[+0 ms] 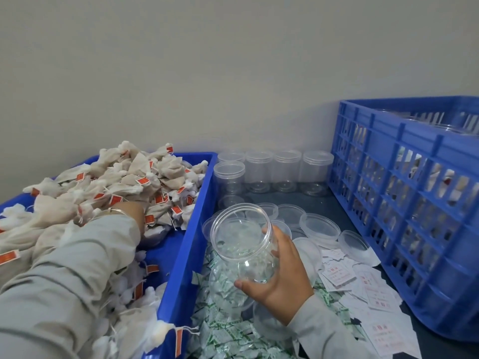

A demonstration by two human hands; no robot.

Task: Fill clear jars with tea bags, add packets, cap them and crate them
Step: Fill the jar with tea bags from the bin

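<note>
Right hand [281, 277] grips a clear plastic jar [243, 244], round, smooth, uncapped, tilted with its threaded mouth toward the blue tray [186, 244]; thumb curls under the base, fingers wrap the far side. Jar looks empty, see-through to what lies under it. It sits just right of the tray's right wall, above a loose heap of small flat packets with green print [223, 330]. Left hand [134, 216] is reaching into the tray, fingers buried in the tea bags [134, 177], so cannot tell how far the fingers are curled or whether they hold a bag; grey sleeve and a thin bangle at the wrist show. Tea bags are soft crumpled beige-white pouches with strings and small orange-red paper tags, piled high at the tray's far end. Tray is glossy solid blue plastic, rectangular. Right of the tray, past the jar: shallow clear round lids [318, 226] scattered open side up, and white square packets with red print [373, 288] lying flat on the dark tabletop [420, 330]. Behind the lids, at the tray's far right corner, a row of upright empty clear jars [272, 172] against the pale wall. Farthest right of the tray, a blue slotted crate [404, 198], rigid lattice walls, filled jars dimly visible through the slots.
</note>
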